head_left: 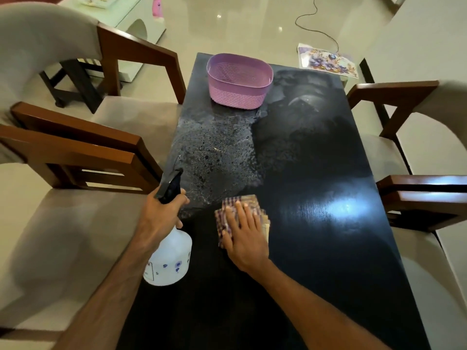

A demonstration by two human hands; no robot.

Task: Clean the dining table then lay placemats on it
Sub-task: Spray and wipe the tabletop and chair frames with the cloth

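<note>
The dark dining table (316, 236) runs away from me, its far left half speckled with spray droplets and smears. My left hand (161, 213) grips the black trigger head of a white spray bottle (169, 258) held just above the table's left edge. My right hand (243, 236) lies flat, fingers together, on a folded checked cloth (227, 218) pressed to the tabletop beside the wet patch. Floral placemats (327, 60) lie on a surface beyond the table's far right corner.
A purple plastic basket (238, 80) stands at the table's far end. Wooden chairs with beige cushions flank the left side (75, 147) and the right side (414, 195). A black cable (310, 24) trails over the shiny floor.
</note>
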